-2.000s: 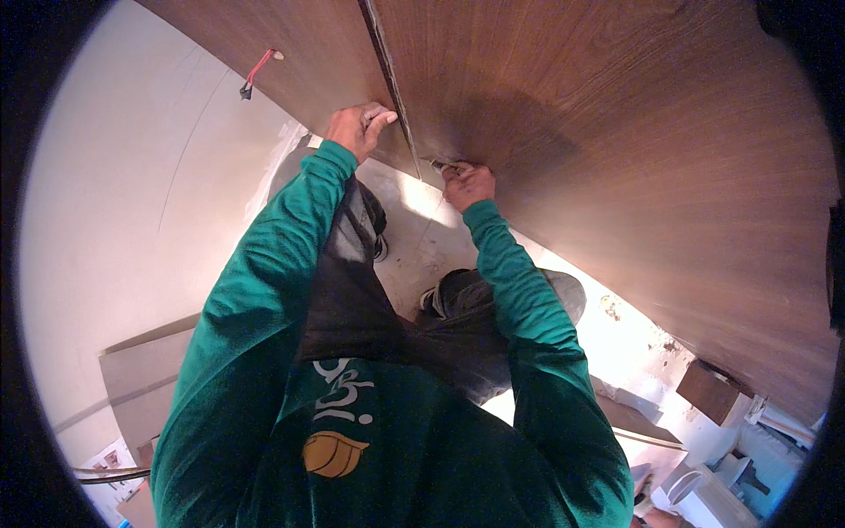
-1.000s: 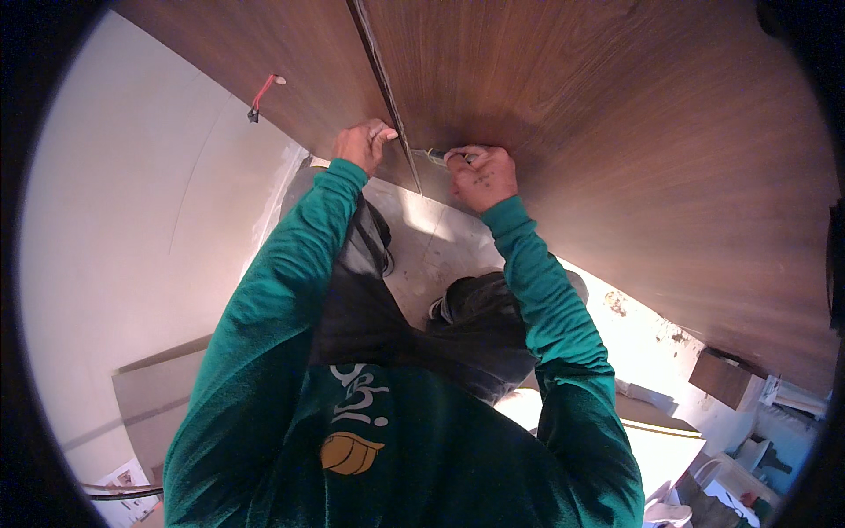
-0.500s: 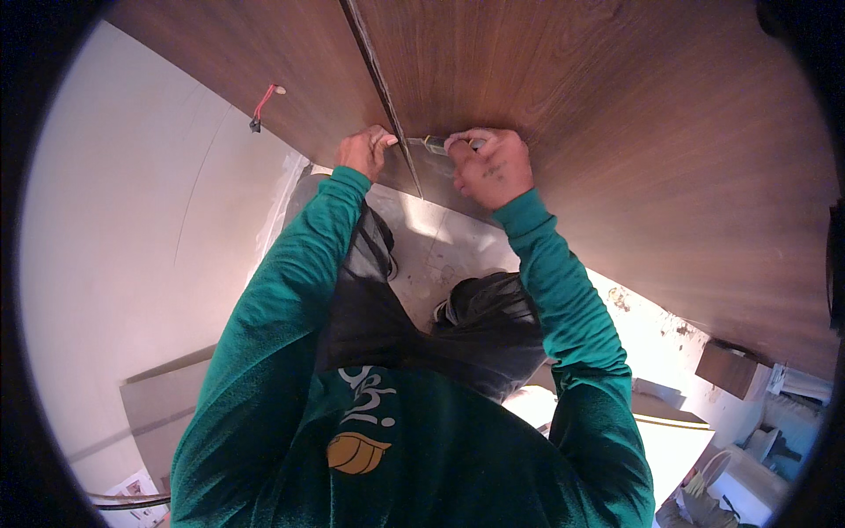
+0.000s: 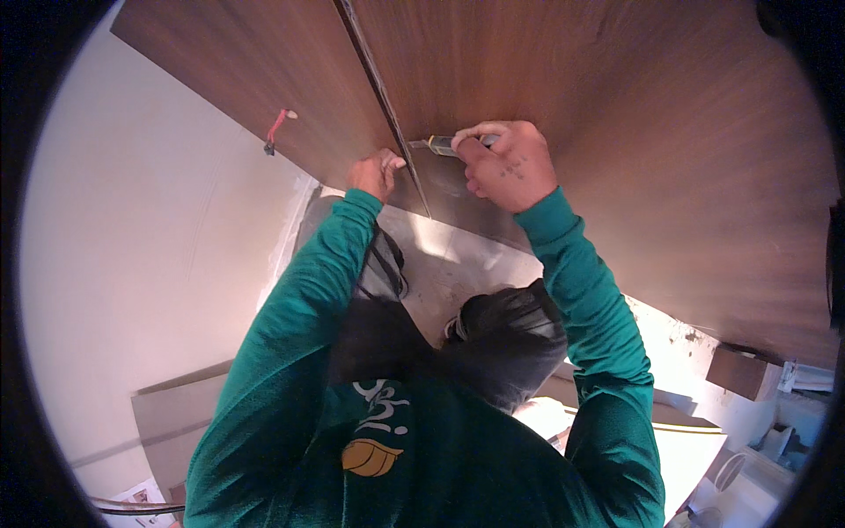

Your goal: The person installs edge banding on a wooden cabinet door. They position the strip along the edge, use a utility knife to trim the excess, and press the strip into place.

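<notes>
My right hand [image 4: 515, 167] is closed around a utility knife [image 4: 438, 145] with a dark and yellow handle. Its thin metal blade points left, close to the dark gap [image 4: 387, 106] between two brown wood-grain panels. On the other side of that gap, my left hand [image 4: 376, 174] rests against the left panel [image 4: 255, 66], fingers curled and the fingertips near the panel's edge. Whether those fingers pinch anything is hidden. The right panel [image 4: 669, 132] spreads behind my right hand.
A red cable [image 4: 279, 128] with a dark end comes out of a hole in the left panel. White wall [image 4: 150, 220] stands at the left. Grey boards [image 4: 180, 422] lean lower left. A brown block [image 4: 738, 371] and a white bucket [image 4: 748, 484] are at the lower right.
Both hands have shifted slightly to the right in the picture, and the left hand is a little lower along the gap. The knife stays in my right hand, its blade still near the gap.
</notes>
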Tool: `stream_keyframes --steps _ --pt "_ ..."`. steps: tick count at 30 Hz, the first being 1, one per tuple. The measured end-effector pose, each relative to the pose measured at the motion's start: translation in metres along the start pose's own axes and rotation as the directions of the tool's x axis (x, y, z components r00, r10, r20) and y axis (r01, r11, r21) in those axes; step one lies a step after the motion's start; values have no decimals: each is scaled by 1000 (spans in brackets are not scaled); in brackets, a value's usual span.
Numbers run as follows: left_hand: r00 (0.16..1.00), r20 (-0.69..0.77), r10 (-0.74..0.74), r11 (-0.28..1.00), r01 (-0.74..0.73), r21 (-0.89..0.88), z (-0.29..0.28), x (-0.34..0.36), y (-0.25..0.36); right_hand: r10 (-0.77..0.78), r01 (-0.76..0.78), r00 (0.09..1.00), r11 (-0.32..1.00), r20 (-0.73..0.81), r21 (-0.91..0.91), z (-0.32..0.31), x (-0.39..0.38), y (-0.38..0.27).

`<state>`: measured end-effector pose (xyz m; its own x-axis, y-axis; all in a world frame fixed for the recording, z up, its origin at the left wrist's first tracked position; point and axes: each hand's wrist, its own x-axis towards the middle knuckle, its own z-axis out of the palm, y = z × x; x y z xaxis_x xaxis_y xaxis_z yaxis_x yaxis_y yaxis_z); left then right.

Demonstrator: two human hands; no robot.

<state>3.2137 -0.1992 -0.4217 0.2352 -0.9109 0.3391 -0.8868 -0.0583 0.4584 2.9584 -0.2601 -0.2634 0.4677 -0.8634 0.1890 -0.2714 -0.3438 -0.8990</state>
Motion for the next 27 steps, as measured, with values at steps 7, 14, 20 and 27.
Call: stream_keyframes --steps 7,14,20,27 --pt "999 -33 24 1000 -24 13 5 -3 -7 -26 26 1000 998 5 55 -11 2 -23" --pt "997 -52 49 996 -53 -74 9 -4 -6 -96 95 995 995 27 33 -27 3 -36" --pt "994 -2 111 994 -111 12 13 -13 -39 81 -116 989 942 122 316 -87 -55 -72" --pt "984 164 -69 986 92 -140 -13 -7 7 -55 273 955 549 -292 790 -86 -91 -98"
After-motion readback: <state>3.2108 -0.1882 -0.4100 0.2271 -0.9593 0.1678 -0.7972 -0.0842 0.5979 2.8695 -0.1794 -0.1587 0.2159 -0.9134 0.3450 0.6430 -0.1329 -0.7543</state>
